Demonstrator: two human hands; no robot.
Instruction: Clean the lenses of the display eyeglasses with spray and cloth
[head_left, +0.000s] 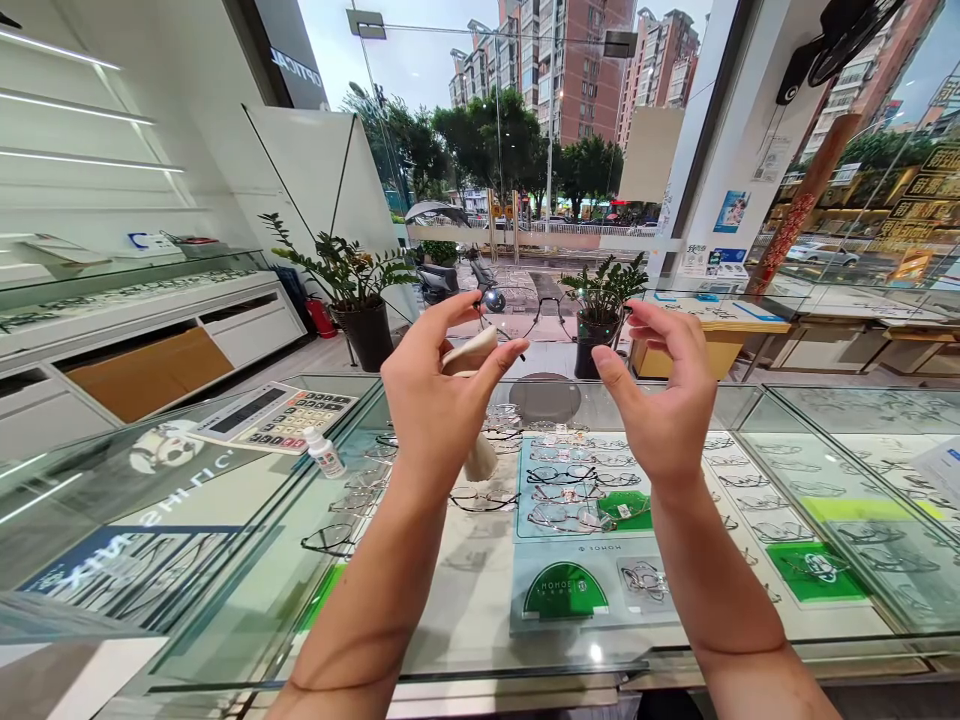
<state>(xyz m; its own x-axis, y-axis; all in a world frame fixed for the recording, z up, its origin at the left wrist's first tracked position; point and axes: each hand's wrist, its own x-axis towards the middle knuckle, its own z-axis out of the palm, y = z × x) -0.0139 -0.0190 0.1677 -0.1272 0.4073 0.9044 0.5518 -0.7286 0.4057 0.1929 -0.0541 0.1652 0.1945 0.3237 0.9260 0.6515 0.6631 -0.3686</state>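
Note:
I hold a thin-framed pair of glasses (pixel 551 308) up at eye level above a glass display counter (pixel 420 560). My left hand (pixel 442 395) pinches the left end of the frame and also keeps a beige cleaning cloth (pixel 472 352) tucked in its palm; the cloth hangs down below the hand. My right hand (pixel 664 395) pinches the right end of the frame between thumb and fingers. Both forearms rise from the near edge of the counter.
Inside the counter lie several pairs of glasses on trays (pixel 577 490) with green labels. A calculator (pixel 274 415) and a small white bottle (pixel 325 452) rest on the counter top at left. Two potted plants (pixel 360 290) (pixel 600 310) stand beyond, before large street windows.

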